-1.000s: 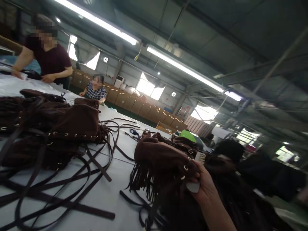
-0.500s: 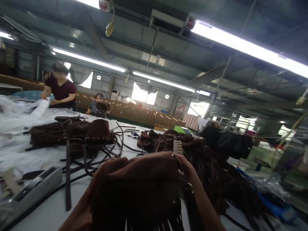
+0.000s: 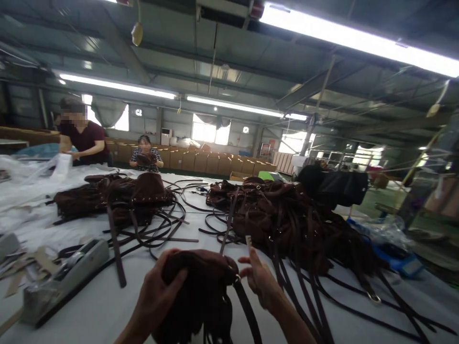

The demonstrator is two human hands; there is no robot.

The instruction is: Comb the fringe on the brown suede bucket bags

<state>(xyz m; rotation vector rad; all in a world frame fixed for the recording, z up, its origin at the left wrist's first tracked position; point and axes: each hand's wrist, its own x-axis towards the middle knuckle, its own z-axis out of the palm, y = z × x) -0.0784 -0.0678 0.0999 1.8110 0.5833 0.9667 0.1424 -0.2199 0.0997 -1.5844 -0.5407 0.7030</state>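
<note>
A dark brown, soft, suede-like bag with a fringe is in the person's left grip, its top tipped up and the lower part hanging toward the wearer; thumb and fingers are closed on its left end, with the fabric bunched between them. Just right of that grip, on the bag's other end, is a small gold-coloured metal ring, from which a flat dark brown strap hangs down. The right grip is beside the ring, some fingers spread toward the bag — whether they touch it, I cannot tell — while it appears to pinch a small brush with pale bristles, pointing upward. Beyond the right grip lies a heap of dark brown bags with long straps; beyond the left grip is a smaller pile of similar bags, and left of that grip a grey tape dispenser, all on the white desk. My judgement: with only one end held, the limp bag could sag or twist out of the left grip if the other side is pushed; the loose strap could catch on the right fingers; and the brush — pinched so lightly, it seems — could slip or scrape the ring.
</note>
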